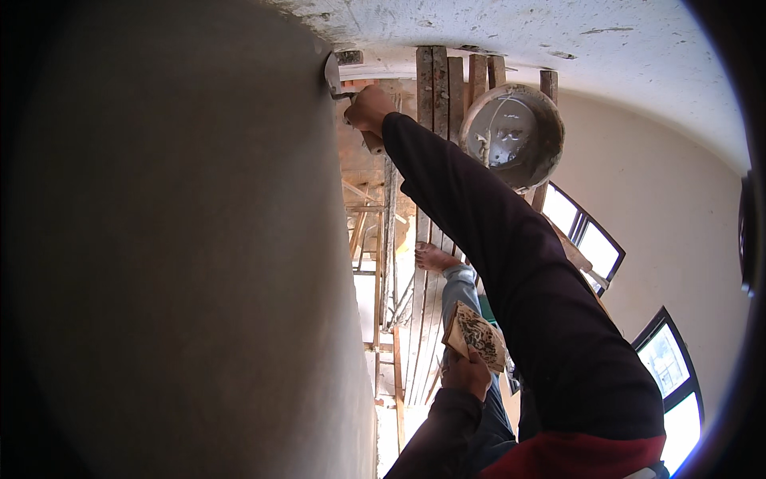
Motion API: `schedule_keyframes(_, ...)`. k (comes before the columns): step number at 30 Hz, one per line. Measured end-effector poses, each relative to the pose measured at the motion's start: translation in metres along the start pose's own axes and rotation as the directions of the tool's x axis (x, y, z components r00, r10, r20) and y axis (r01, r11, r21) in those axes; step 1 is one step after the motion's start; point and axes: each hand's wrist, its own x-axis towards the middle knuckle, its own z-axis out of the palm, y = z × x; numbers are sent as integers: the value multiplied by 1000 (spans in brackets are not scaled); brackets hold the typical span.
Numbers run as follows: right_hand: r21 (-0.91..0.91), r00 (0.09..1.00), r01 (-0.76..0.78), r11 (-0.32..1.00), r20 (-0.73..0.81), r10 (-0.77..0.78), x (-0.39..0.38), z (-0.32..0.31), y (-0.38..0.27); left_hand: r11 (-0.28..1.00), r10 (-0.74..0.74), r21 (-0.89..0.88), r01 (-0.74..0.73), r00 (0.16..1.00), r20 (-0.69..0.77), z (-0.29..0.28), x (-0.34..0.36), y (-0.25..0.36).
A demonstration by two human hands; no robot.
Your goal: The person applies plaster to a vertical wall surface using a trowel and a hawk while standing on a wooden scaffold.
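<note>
My right hand (369, 109) grips a trowel, its metal blade (332, 76) at the edge of the grey plastered wall (199, 239), high up near the pale ceiling (590, 32). My dark sleeve stretches diagonally up to it. Lower down, my left hand (467, 371) is closed on a small, flat, square board (476, 335) smeared with dark, mottled material. A round bucket (550, 128) with wet grey contents sits on wooden planks to the right of my right hand.
My bare foot (432, 257) stands on long scaffold planks (423, 207) beside the wall. Timber framework (355, 207) and a brighter lower level show through the gap. Dark-framed windows (666, 359) are set in the curved-looking pale wall (678, 239) at the right.
</note>
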Motion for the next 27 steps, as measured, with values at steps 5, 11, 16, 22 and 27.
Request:
schedule_keyframes(5,71,995,-93,993,-27,96,16,-4,-3,997,32,73,-31,999,-13,20,14,-19)
schedule_keyframes(11,69,969,-212,975,142,201,-6,-31,-30,992,71,107,-67,997,-33,29,21,-31)
schedule_keyframes(16,-96,995,-45,994,81,53,2,-39,-21,998,33,54,-33,999,-1,13,12,-18)
schedule_keyframes(22,-195,997,58,979,55,-48,-1,-44,-18,998,36,44,-34,998,-45,30,22,-29)
schedule_keyframes(27,-195,998,55,979,12,-54,-14,-40,-11,999,-5,54,7,1000,-22,32,22,-26)
